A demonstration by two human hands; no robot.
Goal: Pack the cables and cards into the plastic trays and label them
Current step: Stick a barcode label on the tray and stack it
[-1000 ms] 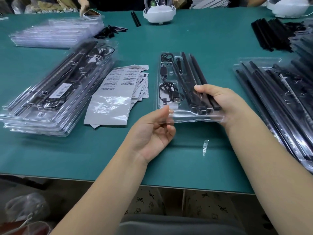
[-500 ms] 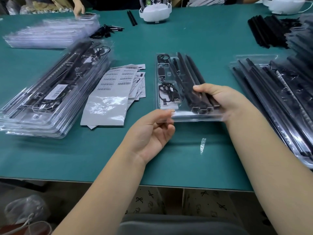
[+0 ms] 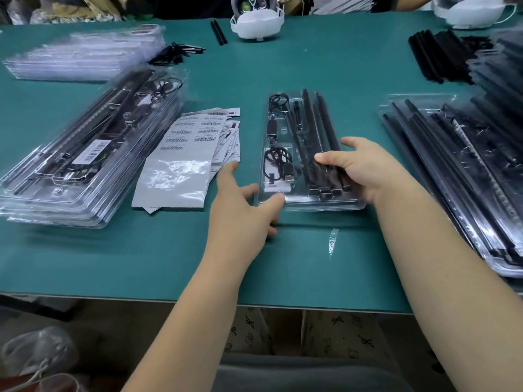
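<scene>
Labels sit left of the tray, and the left hand has just let go of the tray's corner, fingers spread, drifting toward them. Right hand still grips the tray's right side on the bench. Looks packed, so labelling's probably next.

I have one view only, from a wide-angle camera on the person's head. It looks forward and steeply down over the green bench, close enough that both forearms fill the lower frame, while the bench's far edge runs along the top.
</scene>
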